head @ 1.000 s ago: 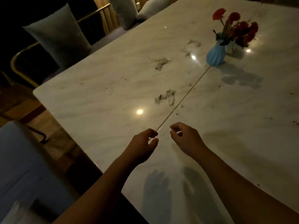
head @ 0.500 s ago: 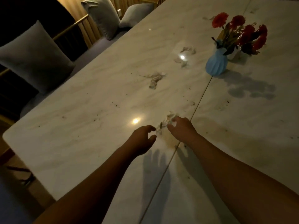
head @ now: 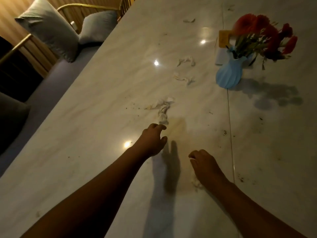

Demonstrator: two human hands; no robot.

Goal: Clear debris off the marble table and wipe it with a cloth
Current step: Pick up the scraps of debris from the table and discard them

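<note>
Toward the near edge of the marble worktop (head: 103, 152), left of its seam (head: 229, 126), debris pick-up is under way. Wiping is not begun, and no cloth is in view.

- Left hand (head: 152, 141): fingers loosely curled, thumb apart, holding nothing. Its fingertips are just at the near end of the twisted tissue (head: 163, 109).
- Right hand (head: 205, 165): closer to the near edge, fingers curled under. A pale wad (head: 197, 183) peeks out below its heel and is apparently gripped.
- Tissue: thin, crumpled, roped into a limp twist, soiled in places. It should lift with a light pinch, though it may tear or shed.
- More scraps (head: 184, 79) trail toward the far edge.
- Dark crumbs (head: 240, 178) are dry and gritty, scattered on both sides of the seam. They are too fine to pinch and are likely a job for sweeping or the cloth.
- A brownish stain (head: 178, 129) lies just beside the left hand. It is flat and will need wiping.
- The marble is glossy, pale-veined and hard.
- A ribbed blue vase (head: 229, 74) of red flowers (head: 264, 33) stands by the seam.

Next move, as judged: close the left fingers on the twist and lift it.
</note>
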